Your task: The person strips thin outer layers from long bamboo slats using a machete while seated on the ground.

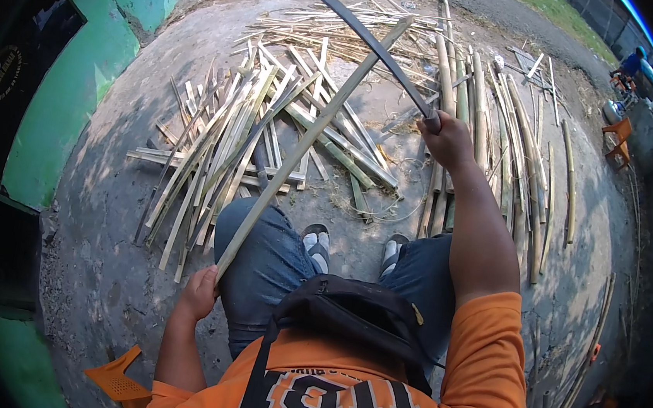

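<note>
My left hand [198, 292] is closed round the lower end of a long split bamboo strip [313, 131], which slants up and away to the right past my left knee. In my right hand [450, 141] is the handle of a machete [382, 52], its long, dark, curved blade pointing up and to the left. The blade passes across the strip near the strip's far end; whether they touch I cannot tell. A heap of split bamboo strips [227, 145] lies on the ground ahead, left of the middle.
Long bamboo poles [480, 112] lie lengthwise to the right, and thin strips [318, 31] are spread farther off. A green wall [72, 96] stands at left. An orange chair [618, 140] is at far right, near a person [631, 64]. A black bag [352, 311] rests on my lap.
</note>
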A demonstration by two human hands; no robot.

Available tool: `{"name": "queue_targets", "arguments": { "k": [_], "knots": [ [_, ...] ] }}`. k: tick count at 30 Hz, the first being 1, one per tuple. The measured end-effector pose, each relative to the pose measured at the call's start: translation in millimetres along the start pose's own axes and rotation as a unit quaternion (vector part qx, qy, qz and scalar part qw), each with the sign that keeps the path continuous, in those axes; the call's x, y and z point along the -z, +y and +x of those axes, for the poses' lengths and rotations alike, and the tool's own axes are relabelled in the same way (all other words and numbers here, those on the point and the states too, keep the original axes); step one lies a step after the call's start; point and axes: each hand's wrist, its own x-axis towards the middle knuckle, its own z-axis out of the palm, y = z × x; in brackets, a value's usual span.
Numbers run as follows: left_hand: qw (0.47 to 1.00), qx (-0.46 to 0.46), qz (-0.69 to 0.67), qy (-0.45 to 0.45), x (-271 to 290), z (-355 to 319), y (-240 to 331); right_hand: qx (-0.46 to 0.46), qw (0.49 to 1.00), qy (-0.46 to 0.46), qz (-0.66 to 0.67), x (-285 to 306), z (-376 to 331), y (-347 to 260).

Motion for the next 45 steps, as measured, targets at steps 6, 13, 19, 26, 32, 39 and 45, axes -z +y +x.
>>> {"name": "queue_targets", "arguments": {
  "k": [6, 13, 19, 26, 32, 39, 45],
  "knots": [
    [0.998, 0.011, -0.049, -0.032, 1.4, -0.3, 5.7, 0.229, 0.970, -0.029, -0.073, -6.6, -0.3, -47.3],
    [0.997, 0.016, -0.067, -0.023, 0.5, -4.2, 11.9, 0.040, 0.997, -0.057, -0.013, -11.3, 8.6, -2.3],
    [0.997, 0.035, 0.072, -0.008, 3.5, -7.8, 27.0, -0.055, 0.998, -0.037, -0.018, -15.4, 0.3, 31.4],
    [0.994, 0.055, -0.085, -0.033, -0.1, 0.2, 8.2, 0.186, 0.980, -0.040, -0.054, -16.4, -2.9, -39.7],
    [0.994, 0.054, -0.086, -0.050, 4.3, 0.9, 6.6, 0.395, 0.917, -0.031, -0.041, -34.7, -9.5, -80.4],
    [0.998, 0.037, -0.035, -0.033, 4.3, -3.3, 11.7, -0.028, 0.994, 0.022, -0.102, -27.1, 7.8, -10.0],
    [0.998, 0.051, 0.026, -0.026, 5.3, -6.5, 26.1, -0.062, 0.996, 0.016, -0.066, -15.9, 0.1, 0.2]
  ]
}}
